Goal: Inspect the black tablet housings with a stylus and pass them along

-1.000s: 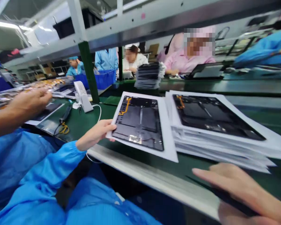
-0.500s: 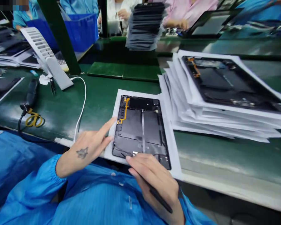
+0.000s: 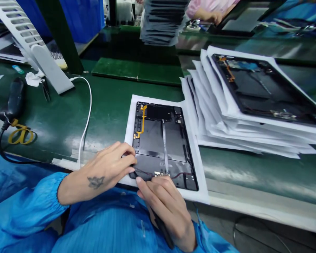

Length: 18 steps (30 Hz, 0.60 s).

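An opened tablet back [image 3: 162,140], black inside with an orange flex cable, lies on a white sheet [image 3: 197,165] at the near edge of the green bench [image 3: 107,109]. My left hand [image 3: 107,170] rests on the sheet's left side, its fingertips curled onto the tablet's lower left corner. My right hand [image 3: 164,203] grips a thin black stylus-like tool [image 3: 163,230] and its fingertips touch the tablet's lower edge near a small connector.
A stack of white sheets [image 3: 242,123] with another opened tablet [image 3: 263,88] on top lies to the right. A white slotted stand [image 3: 34,45], a white cable [image 3: 85,119], a black handheld tool [image 3: 13,100] and a pile of dark panels [image 3: 162,21] stand left and behind. Another person's hand [image 3: 208,14] shows across the bench.
The view has tilted down to the bench. My left hand laid the sheet with the tablet down and curled onto its corner. My right hand came in to the tablet's lower edge.
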Available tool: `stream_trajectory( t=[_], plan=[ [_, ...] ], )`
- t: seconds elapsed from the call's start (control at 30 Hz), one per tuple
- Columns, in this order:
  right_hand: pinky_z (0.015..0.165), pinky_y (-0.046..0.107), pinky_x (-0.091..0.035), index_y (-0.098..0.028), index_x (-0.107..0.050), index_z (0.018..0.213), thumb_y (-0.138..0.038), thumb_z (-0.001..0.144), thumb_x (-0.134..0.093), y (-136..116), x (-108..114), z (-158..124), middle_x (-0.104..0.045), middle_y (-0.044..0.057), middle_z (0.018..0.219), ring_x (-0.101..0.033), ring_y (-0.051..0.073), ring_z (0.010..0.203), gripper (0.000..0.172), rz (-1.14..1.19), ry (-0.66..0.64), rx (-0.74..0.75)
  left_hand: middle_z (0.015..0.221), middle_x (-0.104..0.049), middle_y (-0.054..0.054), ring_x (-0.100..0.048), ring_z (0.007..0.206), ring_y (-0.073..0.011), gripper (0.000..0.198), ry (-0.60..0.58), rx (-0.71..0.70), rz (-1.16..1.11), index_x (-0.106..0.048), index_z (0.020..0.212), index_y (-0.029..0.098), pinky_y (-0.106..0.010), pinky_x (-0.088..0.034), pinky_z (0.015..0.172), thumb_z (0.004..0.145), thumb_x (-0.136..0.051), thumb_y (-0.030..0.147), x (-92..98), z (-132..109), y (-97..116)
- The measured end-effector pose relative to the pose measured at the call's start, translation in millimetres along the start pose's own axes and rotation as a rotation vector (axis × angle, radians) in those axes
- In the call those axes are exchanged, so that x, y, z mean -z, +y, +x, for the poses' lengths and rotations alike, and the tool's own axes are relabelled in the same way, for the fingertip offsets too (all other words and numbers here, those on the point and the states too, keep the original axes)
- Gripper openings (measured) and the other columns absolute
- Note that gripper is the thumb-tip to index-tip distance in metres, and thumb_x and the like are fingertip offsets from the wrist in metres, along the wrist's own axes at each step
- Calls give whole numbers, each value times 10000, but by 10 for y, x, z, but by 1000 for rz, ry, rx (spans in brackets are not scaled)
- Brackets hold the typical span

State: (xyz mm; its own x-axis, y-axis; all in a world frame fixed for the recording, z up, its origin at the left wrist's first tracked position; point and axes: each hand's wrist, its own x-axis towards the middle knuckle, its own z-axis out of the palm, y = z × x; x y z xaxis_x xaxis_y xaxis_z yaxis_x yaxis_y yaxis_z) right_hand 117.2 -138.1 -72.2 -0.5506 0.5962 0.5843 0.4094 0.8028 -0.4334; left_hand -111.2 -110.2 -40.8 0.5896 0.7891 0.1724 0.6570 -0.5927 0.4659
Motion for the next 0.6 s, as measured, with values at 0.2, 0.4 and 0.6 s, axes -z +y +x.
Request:
stream_trajectory(
  t=[0.2,0.4,0.6],
  plan=[
    [734,396,-558,-215,-421,1536,-19,922,-575,15,-28,-33,-720,65,888,-660,235,845,663,17,8,-55,1064,-565,-47,-542,873,-192,138,-112,35,134,-549,961,217,-324,-471,713,1036,-434,218,93,122,97],
    [746,390,-562,-219,-508,1471,-25,923,-590,-7,-45,-51,-702,66,875,-647,227,841,587,44,106,-79,1016,-547,-37,-497,839,-205,146,-139,-11,270,-519,932,222,-315,-395,670,998,-441,118,67,153,132],
    [888,455,-577,-171,-637,1269,-284,1062,-405,49,170,14,-708,131,1082,-646,295,1154,331,132,211,-37,911,-537,-18,-480,825,-181,159,-56,20,-11,-481,926,204,-318,-396,744,1052,-389,175,46,119,144]
  ],
)
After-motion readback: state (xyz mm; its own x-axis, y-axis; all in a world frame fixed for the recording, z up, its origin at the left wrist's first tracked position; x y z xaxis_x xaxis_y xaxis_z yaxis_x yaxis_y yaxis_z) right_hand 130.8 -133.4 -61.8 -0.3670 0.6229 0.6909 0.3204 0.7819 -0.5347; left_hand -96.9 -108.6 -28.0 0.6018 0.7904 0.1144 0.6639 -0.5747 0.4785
